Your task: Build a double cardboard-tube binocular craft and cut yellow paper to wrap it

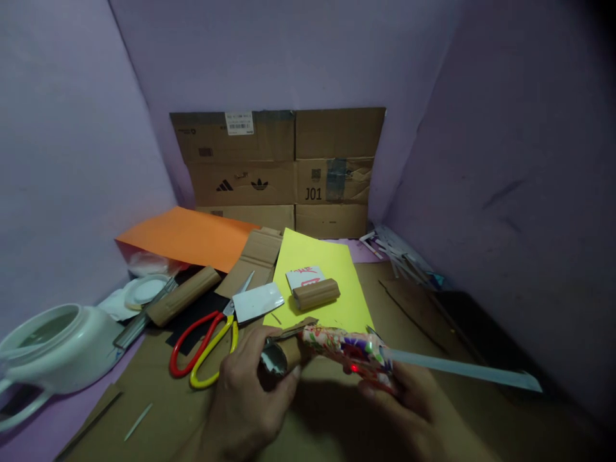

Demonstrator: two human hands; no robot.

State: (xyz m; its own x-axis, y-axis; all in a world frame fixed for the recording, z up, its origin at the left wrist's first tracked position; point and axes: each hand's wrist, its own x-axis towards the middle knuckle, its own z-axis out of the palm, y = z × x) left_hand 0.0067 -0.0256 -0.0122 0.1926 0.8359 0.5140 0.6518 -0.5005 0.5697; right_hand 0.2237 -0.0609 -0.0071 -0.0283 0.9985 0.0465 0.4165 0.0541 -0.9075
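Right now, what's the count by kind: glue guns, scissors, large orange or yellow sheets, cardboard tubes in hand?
Glue gun: 1
Scissors: 1 pair
Large sheets: 2 (orange sheet, yellow sheet)
Cardboard tube in the left hand: 1
Total: 5

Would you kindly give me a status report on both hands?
Left hand gripping tube. Right hand holding glue gun, red light lit. Scissors beside left hand, seemingly not in the way.

Scissors (pixel 229 310) left, glue stick (pixel 462 367) jutting right, room above yellow paper (pixel 315 248)
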